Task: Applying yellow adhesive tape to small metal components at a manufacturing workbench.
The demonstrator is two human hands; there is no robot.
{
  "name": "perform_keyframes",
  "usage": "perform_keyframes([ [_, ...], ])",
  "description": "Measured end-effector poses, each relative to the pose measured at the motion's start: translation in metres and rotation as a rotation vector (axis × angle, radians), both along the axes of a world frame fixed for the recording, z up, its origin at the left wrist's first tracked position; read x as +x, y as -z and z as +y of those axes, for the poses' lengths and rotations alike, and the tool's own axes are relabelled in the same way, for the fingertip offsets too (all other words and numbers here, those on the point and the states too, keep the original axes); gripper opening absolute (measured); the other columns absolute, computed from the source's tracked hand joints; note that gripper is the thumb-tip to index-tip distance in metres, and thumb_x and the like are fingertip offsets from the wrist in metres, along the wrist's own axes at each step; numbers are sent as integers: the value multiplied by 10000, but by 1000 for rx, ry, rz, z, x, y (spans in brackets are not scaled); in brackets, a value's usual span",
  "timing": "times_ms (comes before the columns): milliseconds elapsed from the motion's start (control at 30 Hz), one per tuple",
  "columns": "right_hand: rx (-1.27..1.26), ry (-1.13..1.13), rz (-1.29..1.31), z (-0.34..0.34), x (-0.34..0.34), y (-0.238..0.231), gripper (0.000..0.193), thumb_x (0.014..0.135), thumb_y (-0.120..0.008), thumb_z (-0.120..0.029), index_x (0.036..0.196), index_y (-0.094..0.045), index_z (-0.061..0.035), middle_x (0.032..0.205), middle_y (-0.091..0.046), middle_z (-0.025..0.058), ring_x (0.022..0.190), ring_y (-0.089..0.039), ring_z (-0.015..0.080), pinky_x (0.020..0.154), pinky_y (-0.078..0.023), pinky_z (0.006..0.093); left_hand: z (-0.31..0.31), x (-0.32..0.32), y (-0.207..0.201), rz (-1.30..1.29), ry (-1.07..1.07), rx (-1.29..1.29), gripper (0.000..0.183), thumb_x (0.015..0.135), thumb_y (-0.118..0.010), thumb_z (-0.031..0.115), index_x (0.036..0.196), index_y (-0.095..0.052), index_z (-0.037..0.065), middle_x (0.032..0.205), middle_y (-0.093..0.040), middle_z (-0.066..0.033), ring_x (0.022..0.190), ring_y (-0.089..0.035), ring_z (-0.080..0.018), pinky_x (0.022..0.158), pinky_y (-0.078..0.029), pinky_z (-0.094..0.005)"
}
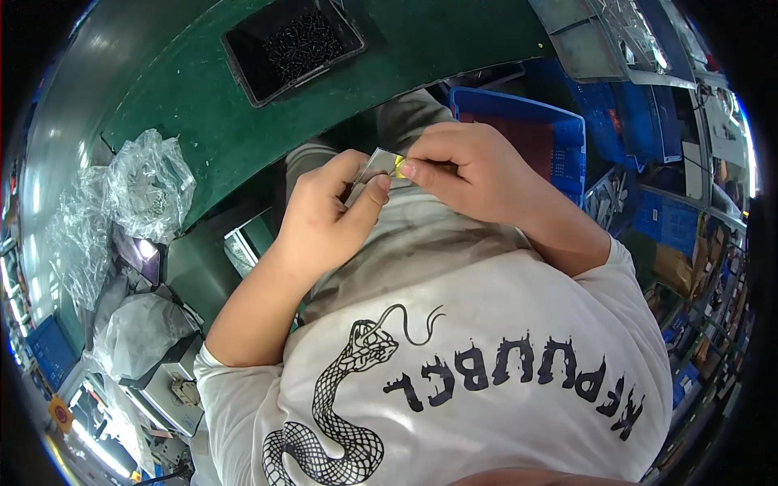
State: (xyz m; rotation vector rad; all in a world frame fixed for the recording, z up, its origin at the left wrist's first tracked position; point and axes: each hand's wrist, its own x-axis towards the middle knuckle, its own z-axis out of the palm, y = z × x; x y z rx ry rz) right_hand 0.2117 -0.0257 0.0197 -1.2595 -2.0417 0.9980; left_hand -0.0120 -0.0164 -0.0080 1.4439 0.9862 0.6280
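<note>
Both my hands meet in front of my body, just off the near edge of the green table. My left hand (332,206) pinches a small flat greyish plate (379,161) between thumb and fingers. Close against its right side, my right hand (466,170) has its thumb and forefinger closed on a small yellow piece (399,166). The yellow piece touches or overlaps the plate's edge; which of these, I cannot tell. Fingers hide much of both items, and their exact kind does not show.
A black bin (293,50) of small dark parts stands on the green table (421,40). Clear plastic bags (151,185) lie at the left. Right of my knees sits a blue crate (519,103). Grey and blue trays (640,121) stand at the far right.
</note>
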Motion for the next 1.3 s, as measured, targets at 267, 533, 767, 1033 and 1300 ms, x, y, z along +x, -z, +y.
perform_keyframes([
  [267, -48, 21, 3, -1, -1, 0, 149, 939, -669, -154, 907, -685, -9, 729, -579, 68, 634, -520, 203, 586, -415, 323, 0, -1, 0, 52, 13, 50, 98, 903, -667, 88, 915, -623, 1, 626, -512, -45, 551, -387, -78, 476, -333, -261],
  [533, -5, 8, -11, -1, 0, 2, 153, 937, -671, -157, 899, -681, -9, 720, -569, 68, 630, -517, 207, 580, -410, 325, -1, 1, -2, 34, 1, 59, 103, 897, -669, 83, 910, -621, -7, 628, -526, -62, 541, -397, -89, 475, -341, -269],
  [767, -37, 29, -19, -1, -1, 4, 152, 928, -683, -160, 884, -684, -14, 724, -578, 67, 641, -530, 204, 583, -419, 322, 3, 1, -6, 88, 50, 226, 114, 869, -690, 77, 908, -622, -5, 683, -577, -112, 522, -472, -156, 496, -403, -291],
  [1033, -161, 130, -38, 0, -6, 2, 177, 898, -726, -199, 933, -723, -26, 782, -669, 67, 681, -592, 184, 614, -465, 297, 4, 5, -18, 299, 71, 334, 180, 796, -734, 66, 921, -621, 3, 796, -608, -131, 623, -612, -241, 537, -493, -326],
  [1300, 32, 90, -130, -6, -3, 8, 286, 911, -693, -176, 1171, -679, -59, 944, -711, 95, 792, -671, 233, 662, -514, 309, 12, 1, -15, 361, 70, 405, 226, 843, -712, 120, 1004, -640, -22, 773, -605, -151, 654, -625, -302, 601, -511, -355],
])
